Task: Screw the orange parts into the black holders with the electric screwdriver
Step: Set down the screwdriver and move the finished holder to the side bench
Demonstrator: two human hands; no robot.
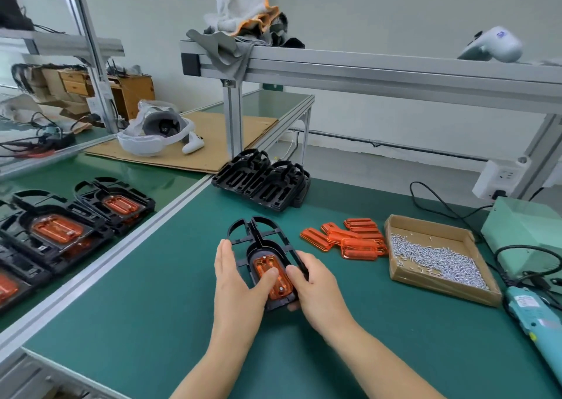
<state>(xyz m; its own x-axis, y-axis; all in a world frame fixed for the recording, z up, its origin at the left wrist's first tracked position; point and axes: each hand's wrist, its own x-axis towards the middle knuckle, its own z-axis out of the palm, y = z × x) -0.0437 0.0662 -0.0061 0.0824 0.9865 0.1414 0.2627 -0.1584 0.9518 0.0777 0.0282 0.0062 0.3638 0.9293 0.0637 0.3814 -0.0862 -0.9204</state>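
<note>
On green mat (152, 322), fingers (226, 255) seemingly flank holder (258, 240).

Bright, even light, soft shadows (wide-angle bending at edges).

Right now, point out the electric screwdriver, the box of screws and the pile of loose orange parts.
electric screwdriver (530, 316): head view, on its teal body.
box of screws (404, 225): head view, on its back cardboard wall.
pile of loose orange parts (359, 245): head view, on the front piece.

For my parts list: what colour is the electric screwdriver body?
Light blue-teal, the electric screwdriver lying at the right edge; head view.
</note>
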